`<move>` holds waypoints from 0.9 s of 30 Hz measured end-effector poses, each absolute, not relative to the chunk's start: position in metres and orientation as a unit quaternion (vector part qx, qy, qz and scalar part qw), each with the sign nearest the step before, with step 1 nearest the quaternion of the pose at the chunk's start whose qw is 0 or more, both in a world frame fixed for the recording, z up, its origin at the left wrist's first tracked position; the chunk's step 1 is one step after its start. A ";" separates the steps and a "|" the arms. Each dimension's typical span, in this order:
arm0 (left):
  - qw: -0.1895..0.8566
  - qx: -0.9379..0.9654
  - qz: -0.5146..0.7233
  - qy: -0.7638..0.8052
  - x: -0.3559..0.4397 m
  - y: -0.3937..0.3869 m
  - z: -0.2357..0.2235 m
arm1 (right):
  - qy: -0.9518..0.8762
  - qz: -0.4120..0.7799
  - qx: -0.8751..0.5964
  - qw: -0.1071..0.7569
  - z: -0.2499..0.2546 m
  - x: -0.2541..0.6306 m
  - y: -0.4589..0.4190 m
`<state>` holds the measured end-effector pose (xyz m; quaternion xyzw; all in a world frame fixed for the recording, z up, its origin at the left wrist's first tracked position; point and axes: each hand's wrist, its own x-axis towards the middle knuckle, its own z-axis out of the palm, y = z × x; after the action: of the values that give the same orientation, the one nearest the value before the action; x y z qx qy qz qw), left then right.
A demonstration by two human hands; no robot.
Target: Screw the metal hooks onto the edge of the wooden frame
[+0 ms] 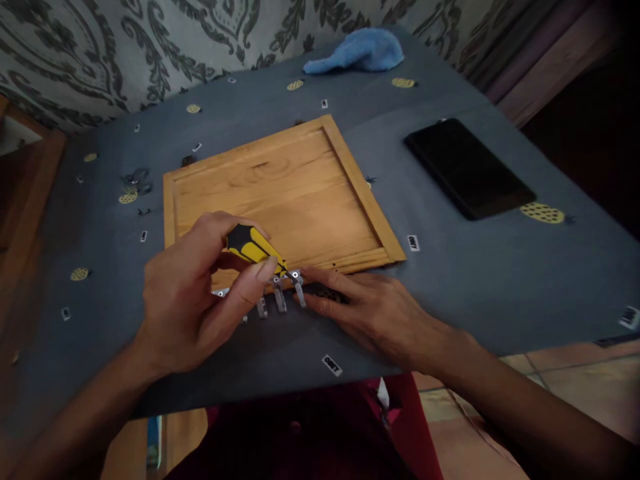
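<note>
A framed wooden panel (270, 193) lies on the table, and a row of small metal hooks (280, 300) runs along its near edge. Cross-head screws show at the tops of some hooks. My left hand (195, 293) is closed around the yellow and black handle of a screwdriver (255, 248). The screwdriver slants down to the right, its tip close to the screw on the rightmost hook. With thumb and index finger, my right hand (375, 307) pinches at that right-end hook beside the panel's edge. My left hand hides part of the row and the panel's left corner.
A black phone or tablet (470, 167) lies to the right on the grey patterned tablecloth (250, 377). A blue cloth (360, 52) is crumpled at the back. Loose small metal pieces (137, 179) lie left of the panel. Patterned wall covering rises behind the table.
</note>
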<state>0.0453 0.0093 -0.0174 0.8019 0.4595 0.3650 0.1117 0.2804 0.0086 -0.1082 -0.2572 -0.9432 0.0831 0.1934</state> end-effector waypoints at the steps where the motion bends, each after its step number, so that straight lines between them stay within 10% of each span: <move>1: 0.109 0.801 0.363 0.464 0.045 0.009 -0.017 | -0.943 0.085 -0.256 0.194 -0.108 0.281 0.009; 27: 0.091 0.829 0.352 0.425 0.060 0.019 -0.012 | -0.939 0.105 -0.249 0.213 -0.106 0.280 0.010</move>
<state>0.0599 0.0188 -0.0124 0.8287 0.4254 0.3519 0.0914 0.2798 0.0096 -0.1064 -0.2491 -0.9389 0.1051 0.2132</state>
